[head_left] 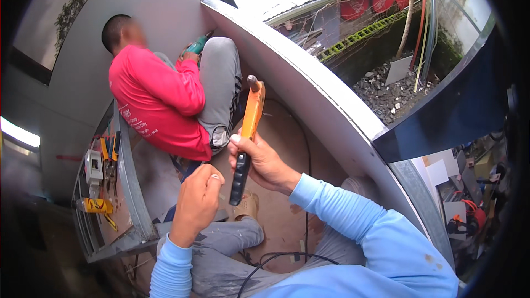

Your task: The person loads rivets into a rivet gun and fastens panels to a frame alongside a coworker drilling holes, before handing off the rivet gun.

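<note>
My right hand is wrapped around an orange hand riveter with a black grip. The riveter stands nearly upright, its grey metal end at the top and the grip pointing down toward my lap. Just left of the grip, my left hand is closed with the thumb and fingers pinched together. A tiny pale spot shows at its fingertips, too small to name. The left hand is apart from the riveter.
A person in a red shirt crouches ahead, holding a green power drill to the wall. A white-topped panel curves along the right. At left, a metal frame bears pliers and a yellow bottle. A black cable crosses near my legs.
</note>
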The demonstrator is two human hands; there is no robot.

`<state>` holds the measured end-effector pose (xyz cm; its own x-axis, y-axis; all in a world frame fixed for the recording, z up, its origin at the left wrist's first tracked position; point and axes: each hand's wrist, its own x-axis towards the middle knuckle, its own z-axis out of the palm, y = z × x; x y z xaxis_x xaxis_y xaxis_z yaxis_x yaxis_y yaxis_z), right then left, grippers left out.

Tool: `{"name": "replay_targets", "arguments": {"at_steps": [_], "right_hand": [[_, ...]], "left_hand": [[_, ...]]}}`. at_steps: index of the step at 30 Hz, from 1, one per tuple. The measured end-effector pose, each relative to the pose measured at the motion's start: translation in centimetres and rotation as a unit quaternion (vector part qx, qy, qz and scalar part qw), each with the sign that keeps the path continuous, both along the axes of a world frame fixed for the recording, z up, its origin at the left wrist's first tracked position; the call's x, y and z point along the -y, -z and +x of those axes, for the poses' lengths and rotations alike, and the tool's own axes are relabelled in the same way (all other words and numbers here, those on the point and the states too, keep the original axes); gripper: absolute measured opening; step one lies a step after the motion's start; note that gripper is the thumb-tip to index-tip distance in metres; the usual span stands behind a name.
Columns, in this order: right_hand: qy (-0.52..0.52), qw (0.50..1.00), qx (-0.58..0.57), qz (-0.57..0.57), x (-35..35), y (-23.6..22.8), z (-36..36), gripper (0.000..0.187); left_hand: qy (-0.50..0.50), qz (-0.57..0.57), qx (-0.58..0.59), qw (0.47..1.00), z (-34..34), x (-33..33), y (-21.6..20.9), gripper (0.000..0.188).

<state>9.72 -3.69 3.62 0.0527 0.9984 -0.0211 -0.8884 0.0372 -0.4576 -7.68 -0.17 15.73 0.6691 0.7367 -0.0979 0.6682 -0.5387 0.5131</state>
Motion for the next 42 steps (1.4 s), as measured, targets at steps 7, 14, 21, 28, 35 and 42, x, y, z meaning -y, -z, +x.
{"name": "replay_targets", "arguments": {"at_steps": [7,14,21,28,35,42], "right_hand": [[-0.023,0.995,0.089,0.035,-0.2,0.2,-0.5,0.034],[-0.094,0.989,0.090,-0.075,1.0,-0.4,-2.1,0.066],[-0.099,0.980,0.169,-0.033,1.1,-0.5,-3.6,0.063],[-0.090,0.974,0.204,-0.028,1.7,-1.7,-4.2,0.063],[-0.056,0.968,0.242,-0.018,1.7,-1.3,-4.1,0.060],[-0.047,0.965,0.259,-0.011,1.6,-0.3,-4.3,0.056]], "left_hand": [[-0.058,-0.043,0.203,0.977,0.1,-1.1,-0.7,0.018],[-0.159,-0.209,0.424,0.867,0.2,-2.5,-2.0,0.015],[-0.137,-0.074,0.471,0.868,0.2,-3.2,-1.8,0.019],[-0.124,0.013,0.452,0.883,0.3,-2.9,-2.3,0.013],[-0.148,0.026,0.444,0.883,0.4,-3.0,-2.3,0.012],[-0.170,0.081,0.364,0.912,0.4,-2.2,-3.2,0.012]]}}
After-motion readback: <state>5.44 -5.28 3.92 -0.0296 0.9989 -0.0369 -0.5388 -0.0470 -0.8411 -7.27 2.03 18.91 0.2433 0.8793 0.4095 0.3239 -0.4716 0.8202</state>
